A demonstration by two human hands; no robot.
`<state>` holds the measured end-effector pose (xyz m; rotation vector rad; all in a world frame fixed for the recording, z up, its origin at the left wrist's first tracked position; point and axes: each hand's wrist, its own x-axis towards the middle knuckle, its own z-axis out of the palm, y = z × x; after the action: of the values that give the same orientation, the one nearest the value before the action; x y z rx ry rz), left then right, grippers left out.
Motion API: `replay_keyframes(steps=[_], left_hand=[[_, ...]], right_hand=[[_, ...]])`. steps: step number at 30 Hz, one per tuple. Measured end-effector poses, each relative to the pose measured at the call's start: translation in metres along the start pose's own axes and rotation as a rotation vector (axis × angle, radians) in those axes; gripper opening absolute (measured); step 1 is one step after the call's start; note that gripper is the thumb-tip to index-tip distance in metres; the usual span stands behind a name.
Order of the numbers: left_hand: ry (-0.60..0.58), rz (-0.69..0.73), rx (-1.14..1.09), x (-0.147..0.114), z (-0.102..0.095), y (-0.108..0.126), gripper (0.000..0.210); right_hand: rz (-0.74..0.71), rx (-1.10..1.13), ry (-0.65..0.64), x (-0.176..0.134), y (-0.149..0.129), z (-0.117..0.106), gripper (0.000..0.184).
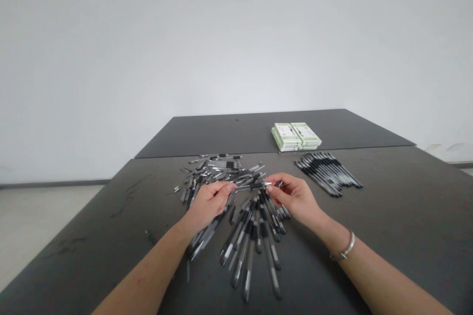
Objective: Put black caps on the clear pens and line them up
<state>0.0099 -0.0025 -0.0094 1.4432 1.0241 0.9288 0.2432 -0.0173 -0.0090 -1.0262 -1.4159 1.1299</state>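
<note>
Between my two hands a slim pen (253, 186) with a black grip is held level above the table. My left hand (211, 201) pinches its left end, and the fingertips of my right hand (293, 196) close on its silvery right end. A small dark piece (280, 184) shows at the right fingers; what it is I cannot make out. Below the hands, several clear pens with black grips (254, 241) lie fanned out toward me. Behind and under my left hand spreads a loose pile of pens and pen parts (218, 167).
To the right, a tidy row of pens (330, 173) lies side by side. Stacked green and white boxes (296, 137) stand behind it, by the seam between the dark tabletops (399, 206). A single dark piece (150, 237) lies left of my left forearm. A pale wall rises behind.
</note>
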Motion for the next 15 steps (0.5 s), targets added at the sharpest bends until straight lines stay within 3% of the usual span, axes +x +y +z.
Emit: replay_keyframes(steps=[9, 15], left_hand=[[0.011, 0.087, 0.129, -0.0024, 0.0032, 0.0016, 0.045], [0.06, 0.238, 0.296, -0.0043, 0.0038, 0.0064, 0.029]], right_hand=[[-0.106, -0.218, -0.055, -0.0049, -0.0082, 0.0, 0.019], [0.008, -0.218, -0.095, -0.0056, -0.0082, 0.0007, 0.038]])
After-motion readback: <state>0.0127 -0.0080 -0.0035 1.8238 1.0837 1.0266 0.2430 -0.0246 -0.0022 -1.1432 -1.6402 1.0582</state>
